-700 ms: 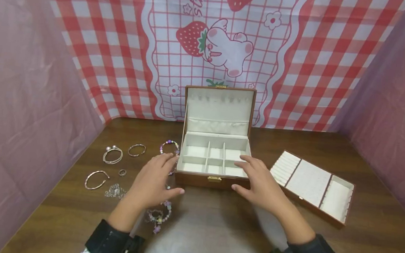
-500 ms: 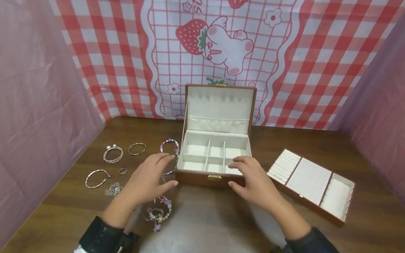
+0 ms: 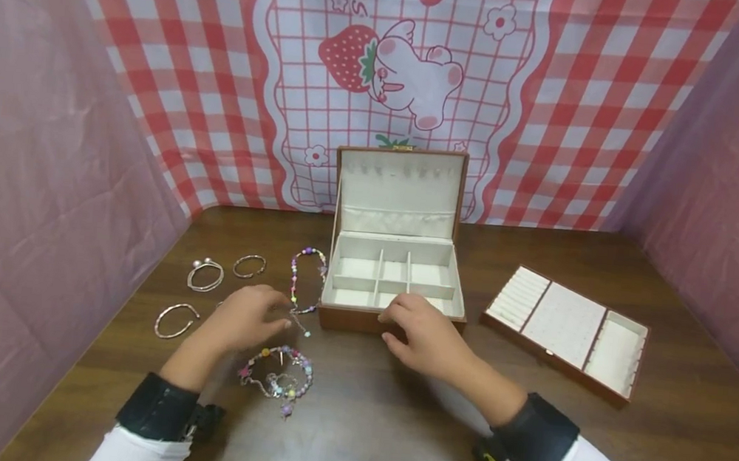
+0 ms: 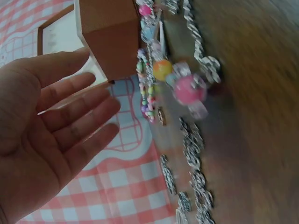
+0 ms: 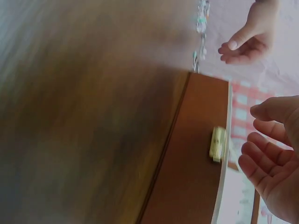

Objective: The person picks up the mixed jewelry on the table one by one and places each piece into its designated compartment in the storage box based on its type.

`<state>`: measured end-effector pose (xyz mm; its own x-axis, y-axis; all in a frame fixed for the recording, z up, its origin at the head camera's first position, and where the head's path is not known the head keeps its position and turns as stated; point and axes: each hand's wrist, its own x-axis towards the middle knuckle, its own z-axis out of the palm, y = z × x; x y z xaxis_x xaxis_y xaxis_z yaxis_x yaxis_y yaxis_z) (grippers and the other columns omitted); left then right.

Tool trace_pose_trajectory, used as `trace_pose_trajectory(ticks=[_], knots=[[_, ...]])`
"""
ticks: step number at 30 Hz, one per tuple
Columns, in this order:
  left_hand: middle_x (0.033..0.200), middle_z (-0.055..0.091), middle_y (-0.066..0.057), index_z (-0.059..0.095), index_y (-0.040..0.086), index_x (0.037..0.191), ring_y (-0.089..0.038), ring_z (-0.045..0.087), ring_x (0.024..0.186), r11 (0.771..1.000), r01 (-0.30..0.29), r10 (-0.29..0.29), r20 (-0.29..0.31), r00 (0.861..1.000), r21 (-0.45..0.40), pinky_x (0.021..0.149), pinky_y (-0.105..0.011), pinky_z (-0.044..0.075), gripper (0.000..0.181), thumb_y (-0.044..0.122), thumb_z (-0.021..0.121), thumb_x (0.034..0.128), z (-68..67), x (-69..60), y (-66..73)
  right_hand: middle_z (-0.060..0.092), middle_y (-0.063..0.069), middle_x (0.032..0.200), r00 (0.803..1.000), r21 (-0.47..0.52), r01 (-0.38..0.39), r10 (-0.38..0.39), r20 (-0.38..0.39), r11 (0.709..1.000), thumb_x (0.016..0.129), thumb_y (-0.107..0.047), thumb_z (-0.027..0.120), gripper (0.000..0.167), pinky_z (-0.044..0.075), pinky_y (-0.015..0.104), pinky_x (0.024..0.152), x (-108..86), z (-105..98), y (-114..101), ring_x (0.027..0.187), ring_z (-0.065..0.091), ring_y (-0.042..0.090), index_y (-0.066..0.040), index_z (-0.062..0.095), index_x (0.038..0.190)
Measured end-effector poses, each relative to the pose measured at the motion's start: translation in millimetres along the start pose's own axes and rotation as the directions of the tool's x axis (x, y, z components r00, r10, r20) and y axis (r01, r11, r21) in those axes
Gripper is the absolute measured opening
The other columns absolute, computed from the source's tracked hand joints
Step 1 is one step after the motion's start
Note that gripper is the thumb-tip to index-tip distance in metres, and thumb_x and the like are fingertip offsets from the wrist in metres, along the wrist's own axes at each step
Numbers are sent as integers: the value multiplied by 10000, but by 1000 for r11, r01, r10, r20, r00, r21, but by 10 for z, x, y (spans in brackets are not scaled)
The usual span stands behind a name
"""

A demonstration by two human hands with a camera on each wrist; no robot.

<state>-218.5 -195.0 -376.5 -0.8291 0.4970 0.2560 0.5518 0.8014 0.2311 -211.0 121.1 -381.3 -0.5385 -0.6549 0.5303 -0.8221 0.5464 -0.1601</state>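
The brown jewelry box [image 3: 349,320] stands with its lid raised, its cream compartments bare. My right hand [image 3: 429,340] hovers at the box's front edge, fingers relaxed and holding nothing; in the right wrist view it [image 5: 275,154] is near the gold clasp [image 5: 217,143]. My left hand [image 3: 236,329] is over the jewelry left of the box, empty, its fingers loosely extended in the left wrist view [image 4: 60,116]. Beside it lie a beaded necklace [image 3: 294,283] and, nearer the front, a beaded bracelet [image 3: 308,377] with a charm.
A removable tray [image 3: 564,325] with ring rolls lies at the right. On the left are a bangle [image 3: 160,323], a pearl bracelet [image 3: 205,289] and a thin bracelet [image 3: 248,276]. A checked cloth [image 3: 189,94] hangs behind the table [image 3: 376,439].
Both hands have moved left, the right one from the box's right side toward its front middle. The left hand has uncovered more of the necklace and bracelet and now hides the silver chain.
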Motion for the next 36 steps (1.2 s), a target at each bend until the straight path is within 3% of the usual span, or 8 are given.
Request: trace_pose_trajectory(ticks=[4, 9, 15, 21, 28, 36], knots=[[805, 677, -15, 723, 46, 911, -167, 622, 731, 997, -55, 59, 79, 995, -60, 681, -339, 523, 163, 132, 777, 784, -5, -40, -42, 607, 31, 929, 998, 20, 3, -4, 64, 1000, 801, -102, 756, 203, 505, 347, 792, 44, 75, -96, 888, 587, 203, -62, 662, 977], [735, 650, 33, 727, 63, 853, -113, 587, 663, 987, -121, 138, 168, 976, -108, 613, -268, 495, 134, 117, 798, 753, 22, -70, -67, 611, 33, 948, 995, 28, 26, -29, 94, 999, 806, -116, 748, 205, 509, 342, 823, 89, 151, -176, 904, 595, 198, -56, 665, 984], [692, 636, 45, 737, 79, 831, -70, 558, 624, 979, -167, 190, 213, 959, -121, 580, -236, 473, 145, 113, 811, 711, 97, -39, -91, 604, 16, 952, 992, 46, 42, -47, 115, 998, 805, -119, 750, 196, 504, 315, 829, 124, 233, -205, 906, 597, 179, -68, 672, 977], [680, 637, 71, 740, 85, 815, -47, 570, 612, 970, -194, 222, 216, 951, -143, 571, -209, 477, 140, 61, 797, 689, 156, -9, -100, 606, 13, 946, 995, 52, 22, -27, 96, 998, 813, -136, 746, 181, 504, 320, 840, 149, 213, -254, 915, 596, 181, -70, 675, 966], [625, 563, 126, 691, 117, 747, 7, 479, 565, 974, -184, 212, 237, 948, -135, 548, -214, 440, 101, 66, 778, 754, 208, 27, -74, 600, 4, 924, 996, 39, 21, -24, 89, 999, 806, -137, 748, 156, 507, 309, 824, 134, 208, -243, 901, 595, 174, -81, 676, 933], [665, 570, 93, 663, 73, 750, -13, 477, 600, 965, -196, 228, 188, 955, -173, 550, -224, 445, 107, -10, 713, 793, 122, 74, -27, 607, -5, 918, 997, 58, 7, -12, 74, 998, 812, -141, 743, 132, 509, 312, 816, 138, 197, -221, 894, 592, 169, -94, 684, 921]])
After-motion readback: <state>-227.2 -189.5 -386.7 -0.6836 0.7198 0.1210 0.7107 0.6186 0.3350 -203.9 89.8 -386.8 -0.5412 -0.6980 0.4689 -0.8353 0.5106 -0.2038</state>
